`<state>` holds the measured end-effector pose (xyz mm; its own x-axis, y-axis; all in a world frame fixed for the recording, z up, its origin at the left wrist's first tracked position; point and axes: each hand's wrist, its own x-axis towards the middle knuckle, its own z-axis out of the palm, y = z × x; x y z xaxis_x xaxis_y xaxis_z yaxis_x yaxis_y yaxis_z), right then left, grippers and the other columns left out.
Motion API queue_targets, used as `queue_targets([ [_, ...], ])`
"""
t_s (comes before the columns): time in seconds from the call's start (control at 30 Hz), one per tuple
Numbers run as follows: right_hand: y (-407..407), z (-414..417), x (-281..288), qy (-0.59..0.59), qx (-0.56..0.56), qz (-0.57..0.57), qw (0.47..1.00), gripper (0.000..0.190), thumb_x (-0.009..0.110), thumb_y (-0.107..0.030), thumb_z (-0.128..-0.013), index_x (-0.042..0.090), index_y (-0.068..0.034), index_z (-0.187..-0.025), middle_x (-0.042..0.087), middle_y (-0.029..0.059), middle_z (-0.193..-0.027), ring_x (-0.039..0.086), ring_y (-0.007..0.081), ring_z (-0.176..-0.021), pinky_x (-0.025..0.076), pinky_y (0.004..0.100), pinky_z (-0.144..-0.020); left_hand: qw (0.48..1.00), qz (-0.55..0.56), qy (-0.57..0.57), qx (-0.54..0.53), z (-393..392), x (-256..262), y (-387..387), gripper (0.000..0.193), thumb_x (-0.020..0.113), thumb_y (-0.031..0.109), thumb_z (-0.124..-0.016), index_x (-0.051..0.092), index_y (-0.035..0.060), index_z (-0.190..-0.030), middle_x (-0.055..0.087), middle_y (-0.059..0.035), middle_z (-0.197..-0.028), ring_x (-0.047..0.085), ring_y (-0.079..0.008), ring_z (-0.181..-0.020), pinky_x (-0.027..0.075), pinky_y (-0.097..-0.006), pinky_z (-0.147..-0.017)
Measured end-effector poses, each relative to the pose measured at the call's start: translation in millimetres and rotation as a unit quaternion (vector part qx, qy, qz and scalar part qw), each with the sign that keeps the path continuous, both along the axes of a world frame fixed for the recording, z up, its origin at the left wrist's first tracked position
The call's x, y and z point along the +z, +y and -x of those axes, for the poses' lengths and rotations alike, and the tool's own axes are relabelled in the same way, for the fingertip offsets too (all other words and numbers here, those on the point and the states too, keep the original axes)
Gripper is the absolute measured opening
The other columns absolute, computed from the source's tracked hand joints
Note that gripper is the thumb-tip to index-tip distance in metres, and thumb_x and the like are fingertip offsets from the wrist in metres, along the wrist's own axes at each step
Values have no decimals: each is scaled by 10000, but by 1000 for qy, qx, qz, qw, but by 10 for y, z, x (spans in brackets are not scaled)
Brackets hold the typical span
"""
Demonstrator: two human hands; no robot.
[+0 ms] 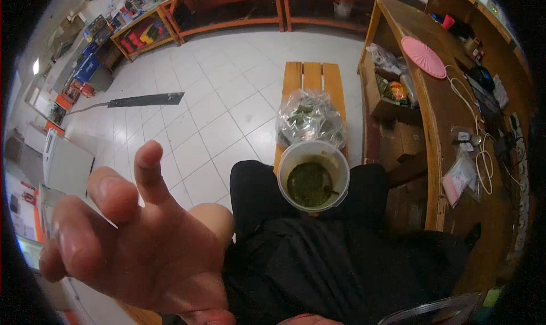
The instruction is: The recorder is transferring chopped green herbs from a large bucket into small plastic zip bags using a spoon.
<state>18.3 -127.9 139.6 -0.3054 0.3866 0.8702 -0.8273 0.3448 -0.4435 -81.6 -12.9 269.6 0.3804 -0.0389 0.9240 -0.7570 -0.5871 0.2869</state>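
Observation:
My left hand (128, 235) is raised large at the left, palm towards the camera, fingers apart and bent, holding nothing. A sliver of skin (311, 320) at the bottom edge may be my right hand; its fingers are hidden. To its right, the rim of a clear plastic object (431, 310) is partly in view. A translucent plastic tub (283, 175) with dark green contents stands between my black-clad knees, at the near end of a slatted wooden bench (293, 75). Just beyond the tub, a clear plastic bag (309, 116) with green matter inside lies on the bench.
At right, a wooden workbench (431, 107) bears a pink ribbed disc (423, 57), white cables (460, 90) and small bags. A cardboard box (384, 105) of packages sits under it. A dark strip (145, 99) lies on the tiled floor. Orange-framed tables (226, 26) stand at the back.

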Motion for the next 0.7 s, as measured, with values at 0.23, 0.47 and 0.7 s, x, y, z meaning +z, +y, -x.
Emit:
queue_targets([
  [0.23, 19, 112, 166, 158, 35, -66, 985, 292, 454, -224, -887, 547, 18, -1020, 519, 71, -765, 461, 183, -638, 345, 315, -597, 1000, 15, -10, 14, -55, -27, -42, 907, 736, 273, -596, 256, 3, -1316, 317, -167, -1263, 297, -359, -1235, 124, -626, -1043],
  [0.47, 68, 176, 368, 289, 80, -134, 944, 273, 439, -198, -887, 540, 19, -1018, 496, 53, -726, 435, 169, -592, 324, 306, -556, 998, 46, -29, 39, -37, -47, -84, 847, 736, 270, -590, 288, 10, -1260, 328, -125, -1168, 331, -310, -1156, 121, -605, -1053],
  [0.7, 9, 155, 454, 438, 59, -191, 876, 256, 423, -173, -887, 533, 20, -1015, 473, 36, -688, 408, 155, -546, 302, 298, -514, 996, 53, -17, 65, -114, -87, -56, 789, 674, 317, -626, 306, 9, -1252, 344, -138, -1156, 332, -321, -1158, 107, -629, -1044],
])
